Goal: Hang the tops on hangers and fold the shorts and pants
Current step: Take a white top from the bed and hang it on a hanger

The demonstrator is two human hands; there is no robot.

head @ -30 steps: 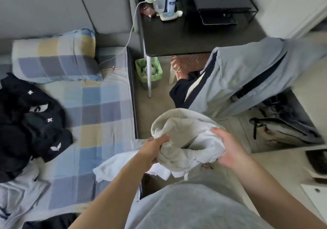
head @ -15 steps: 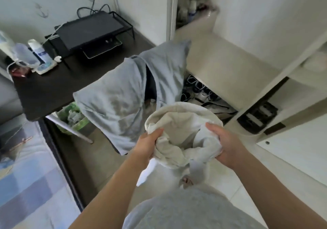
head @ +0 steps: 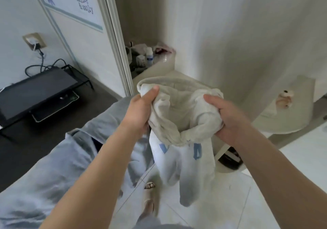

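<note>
A white top (head: 178, 115) with blue print is bunched up at chest height between both hands. My left hand (head: 139, 108) grips its gathered edge on the left, thumb on top. My right hand (head: 224, 117) grips the bunched fabric on the right. The lower part of the top hangs down toward the floor. A light grey garment (head: 58, 166) is draped below my left forearm. No hanger is in view.
A dark desk (head: 21, 140) with a black monitor stand (head: 37, 90) is at the left. A door frame (head: 116, 39) stands ahead, with a cluttered shelf (head: 150, 57) behind it. White walls and a rounded white unit (head: 283, 115) are to the right. My foot (head: 149, 195) is on white floor tiles.
The view swung from the bed to the right and up toward the doorway. Both hands kept hold of the white top and lifted it; its lower part now hangs free.
</note>
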